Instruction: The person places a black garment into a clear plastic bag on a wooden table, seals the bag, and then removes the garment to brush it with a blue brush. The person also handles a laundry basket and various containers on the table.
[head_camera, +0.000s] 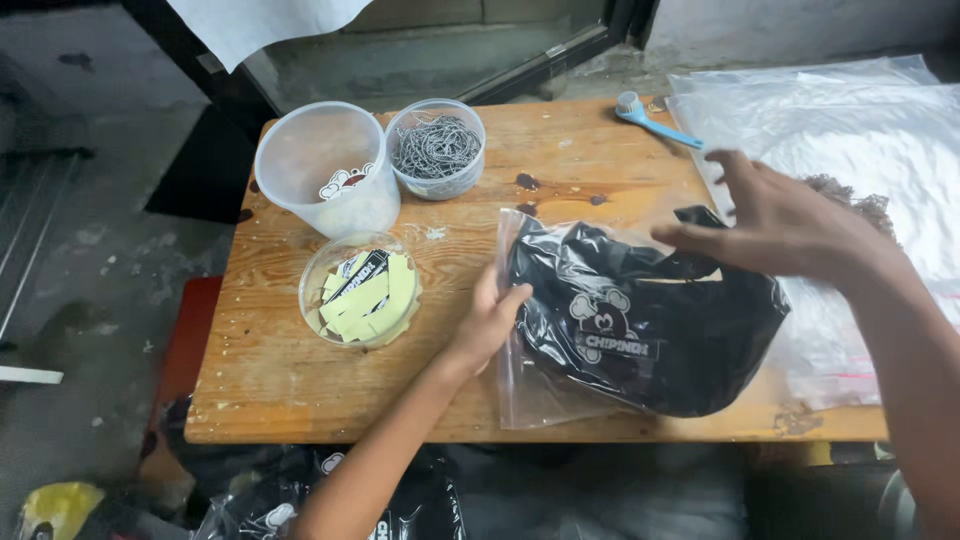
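A black fabric pouch (650, 330) with a white cartoon print lies inside a clear plastic bag (530, 395) on a small wooden table (300, 400). My left hand (490, 320) rests on the bag's left edge, fingers curled against the plastic. Over the pouch's upper right part hovers my right hand (780, 220), fingers spread, holding nothing.
At the table's back left stand a large translucent tub (325, 165), a small tub of metal chains (437, 148) and a low tub of yellow and black tags (362, 292). A blue-handled tool (655, 122) lies at the back. Clear plastic bags (860, 140) are stacked right.
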